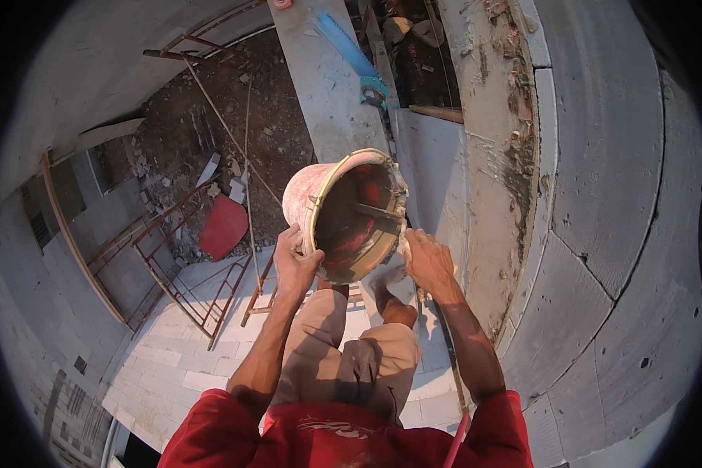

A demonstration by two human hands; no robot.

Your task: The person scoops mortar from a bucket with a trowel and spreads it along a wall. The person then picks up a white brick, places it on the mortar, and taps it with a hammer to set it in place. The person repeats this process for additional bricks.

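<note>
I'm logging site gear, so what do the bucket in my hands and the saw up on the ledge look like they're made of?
The bucket looks like red plastic, dulled and crusted with dried mortar, with a thin wire-like handle; both the left hand and right hand grip its rim. The saw has a blue blade, probably painted metal, and a teal grip, probably plastic.

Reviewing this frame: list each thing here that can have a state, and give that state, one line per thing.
Left hand: closed on the bucket rim, left side.
Right hand: gripping the bucket's right edge.
Bucket: lifted, tipped on its side, mouth toward the camera, inside smeared, contents unclear.
Blue handsaw: lying flat on the block wall top.
Red metal frames: lying and leaning on the floor below.
Red pan-like thing: resting on the rubble.
</note>
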